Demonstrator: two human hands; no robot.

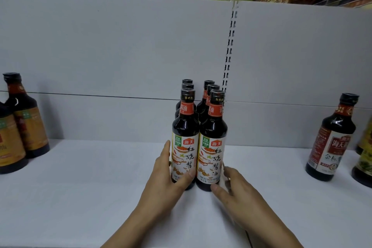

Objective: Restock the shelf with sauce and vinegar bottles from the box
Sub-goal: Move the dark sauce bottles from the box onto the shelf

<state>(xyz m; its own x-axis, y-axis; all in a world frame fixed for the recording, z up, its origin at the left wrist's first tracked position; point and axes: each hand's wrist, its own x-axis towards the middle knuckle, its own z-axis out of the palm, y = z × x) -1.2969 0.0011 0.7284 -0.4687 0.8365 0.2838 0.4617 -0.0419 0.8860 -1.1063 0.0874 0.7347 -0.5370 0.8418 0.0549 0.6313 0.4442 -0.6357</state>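
The left hand point(168, 175) wraps the lower body of the front-left dark soy sauce bottle point(184, 143), fingers up along its left side and thumb across the base of the label, a loose grasp rather than a tight one. The right hand point(234, 189) lies half open against the front-right dark soy sauce bottle point(212, 147), its fingertips touching the bottle's lower right side and its thumb near the base; it does not close around the bottle. Both bottles are upright and touching, heading two rows three deep on the white shelf point(80, 187). They are glossy dark bottles with black shrink-sealed caps, red neck bands and pale paper labels. Well apart stand amber-labelled bottles point(26, 123) at left and a red-labelled bottle point(332, 139) at right.
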